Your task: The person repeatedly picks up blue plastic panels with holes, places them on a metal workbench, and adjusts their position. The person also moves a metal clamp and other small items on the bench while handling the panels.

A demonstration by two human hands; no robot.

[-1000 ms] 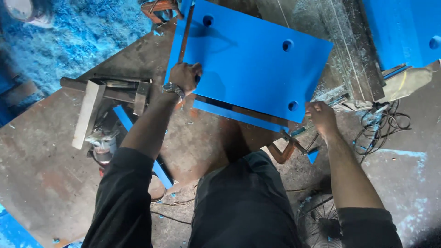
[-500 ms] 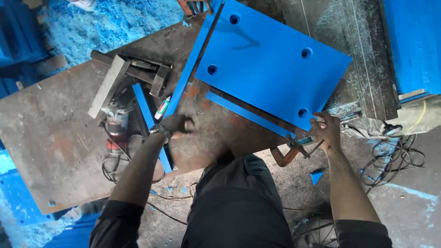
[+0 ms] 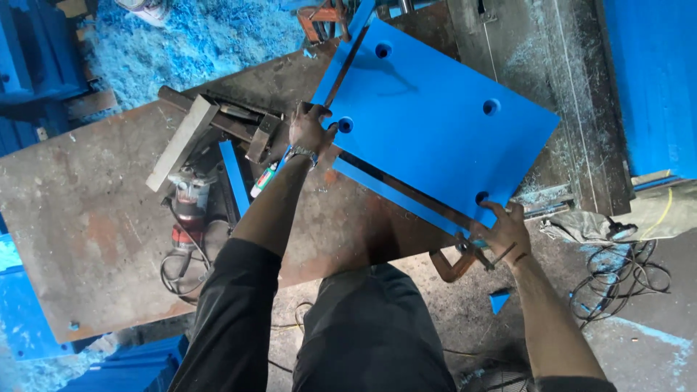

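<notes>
My left hand [image 3: 308, 131] is at the near-left corner of the big blue panel [image 3: 443, 123], fingers curled over its edge just beside one of the drilled holes. My right hand [image 3: 504, 231] is at the near-right corner, fingers spread and pressed down by another hole, right over the clamp [image 3: 465, 258] that hangs off the bench edge. So I have the panel by its two nearer corners; it lies flat but skewed across the rusty steel bench [image 3: 94, 232], in the upper middle of the frame.

As I read it, this is the positioning step: the panel is being squared up against the thin blue strip [image 3: 396, 194] that runs along its near edge. The next move probably calls for an even push from both hands so the edge meets the strip along its whole length without riding up on it, and the clamp wants watching under my right palm.

Out to the left, a power tool [image 3: 190, 199] with its coiled cord lies by a short blue offcut [image 3: 234, 176] and a pale bar [image 3: 181, 141]. Blue shavings [image 3: 189, 40] cover the floor at upper left.

I can't tell whether the clamp is actually biting. The panel's far corner runs under clutter at the top edge, my left thumb is hidden, and the cables at lower right are a tangle.
</notes>
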